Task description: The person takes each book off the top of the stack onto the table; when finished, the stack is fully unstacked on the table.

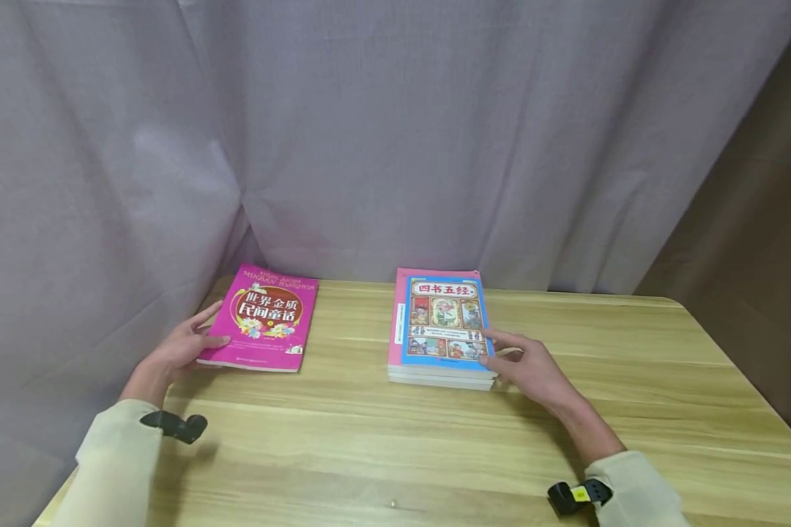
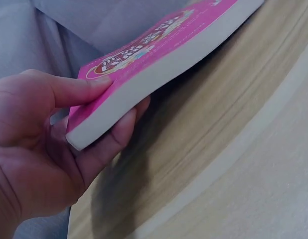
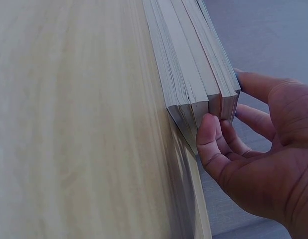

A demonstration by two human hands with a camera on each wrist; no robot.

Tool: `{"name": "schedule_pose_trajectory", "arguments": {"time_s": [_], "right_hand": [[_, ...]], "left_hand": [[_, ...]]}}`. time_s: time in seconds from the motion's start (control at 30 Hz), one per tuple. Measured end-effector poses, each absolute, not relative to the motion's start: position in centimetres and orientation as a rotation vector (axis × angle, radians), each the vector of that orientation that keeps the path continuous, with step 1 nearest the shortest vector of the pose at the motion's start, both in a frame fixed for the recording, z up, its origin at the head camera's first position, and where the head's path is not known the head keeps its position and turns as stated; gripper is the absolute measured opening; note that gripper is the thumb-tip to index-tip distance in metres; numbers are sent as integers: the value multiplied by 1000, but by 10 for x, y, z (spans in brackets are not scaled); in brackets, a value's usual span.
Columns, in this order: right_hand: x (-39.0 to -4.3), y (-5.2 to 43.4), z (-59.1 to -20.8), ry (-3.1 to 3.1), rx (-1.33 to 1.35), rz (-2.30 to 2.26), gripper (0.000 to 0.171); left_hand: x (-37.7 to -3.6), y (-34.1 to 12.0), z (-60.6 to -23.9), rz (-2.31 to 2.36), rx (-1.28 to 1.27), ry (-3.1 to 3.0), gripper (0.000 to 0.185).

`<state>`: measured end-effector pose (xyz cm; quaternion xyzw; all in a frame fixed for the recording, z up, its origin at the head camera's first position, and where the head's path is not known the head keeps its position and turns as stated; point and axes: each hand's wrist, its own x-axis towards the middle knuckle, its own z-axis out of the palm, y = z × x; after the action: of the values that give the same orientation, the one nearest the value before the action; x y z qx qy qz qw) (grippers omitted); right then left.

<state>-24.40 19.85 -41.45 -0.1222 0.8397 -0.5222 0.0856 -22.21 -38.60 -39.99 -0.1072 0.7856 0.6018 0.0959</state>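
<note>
Left hand (image 2: 39, 144) pinching pink book (image 1: 261, 318) – right hand (image 3: 253, 149) pinching book stack (image 1: 440, 329), lower covers hidden.

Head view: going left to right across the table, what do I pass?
Left hand → pink book → bare table → book stack → right hand.

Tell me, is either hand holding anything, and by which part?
The left hand pinches the pink book at its near left corner. The right hand grips the blue-covered book stack at its near right corner.
</note>
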Motion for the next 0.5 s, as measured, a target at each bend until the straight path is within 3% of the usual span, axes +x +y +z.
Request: {"name": "schedule_pose_trajectory", "arguments": {"time_s": [0.17,0.5], "right_hand": [[-243,200,-415,2499,-357,-1557,62],[-241,199,-412,2505,-355,-1563,62]], "left_hand": [[-222,-391,-403,1729,-410,2343,87],[-227,-398,-400,1510,-336,2516,85]]}}
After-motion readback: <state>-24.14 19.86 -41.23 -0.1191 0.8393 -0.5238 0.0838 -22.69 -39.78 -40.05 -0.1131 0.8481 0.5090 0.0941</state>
